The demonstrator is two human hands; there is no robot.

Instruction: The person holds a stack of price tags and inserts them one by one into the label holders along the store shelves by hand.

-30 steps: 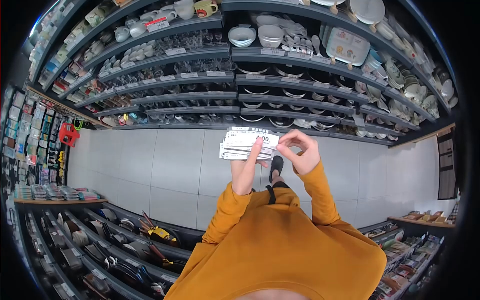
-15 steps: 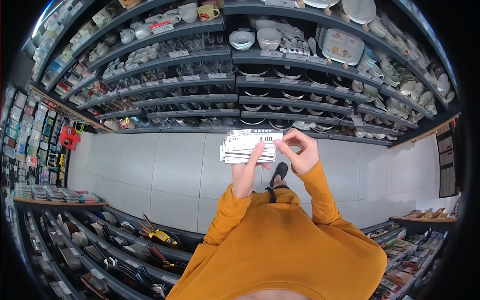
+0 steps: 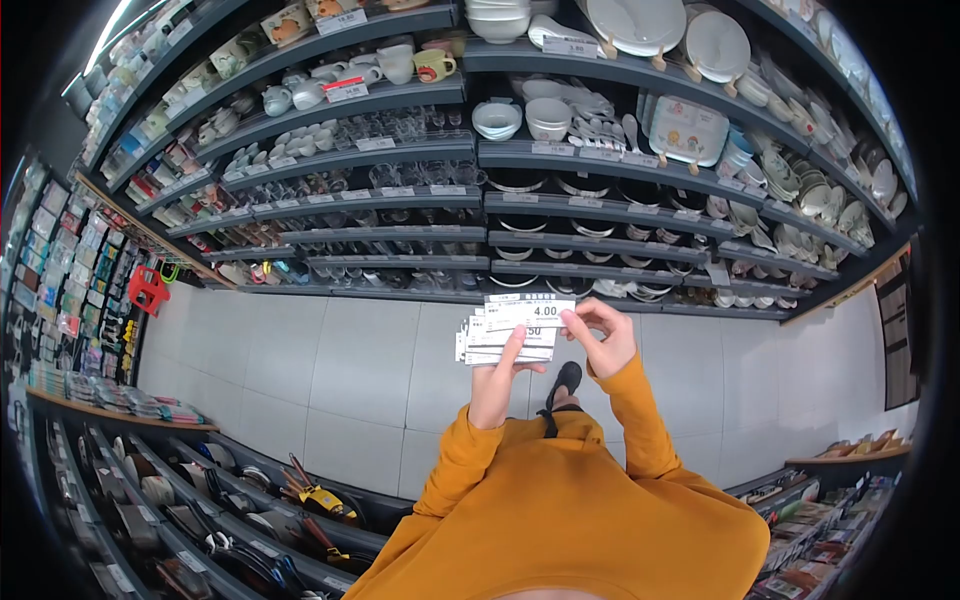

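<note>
At the left, a rack of hanging packets (image 3: pixel 75 260) runs along the wall, with a red plastic item (image 3: pixel 148 290) at its right end; nearer, a shelf of pans (image 3: pixel 180 490) slopes along the left, one with a yellow sleeve (image 3: pixel 325 502). On the far side, left to right, stand teapots (image 3: pixel 277 99), glasses (image 3: pixel 405 122), a yellow mug (image 3: pixel 434 66), white bowls (image 3: pixel 548 117), a divided plate (image 3: pixel 688 132) and round white plates (image 3: pixel 718 45). A shelf of packaged goods (image 3: pixel 815 525) fills the near right. Grey floor tiles (image 3: pixel 360 370) lie between, and a dark shoe (image 3: pixel 568 376) shows just nearer than the hands.

The left hand (image 3: pixel 492 388) is closed around the near edge of a stack of labels (image 3: pixel 505 352), thumb on top, fingers underneath. The top label (image 3: pixel 530 312), marked 4.00, juts out past the stack's far and right sides, partly covering the label below. Its right end sits between the thumb and forefinger of the right hand (image 3: pixel 608 340), pinched together there, the other fingers curled
</note>
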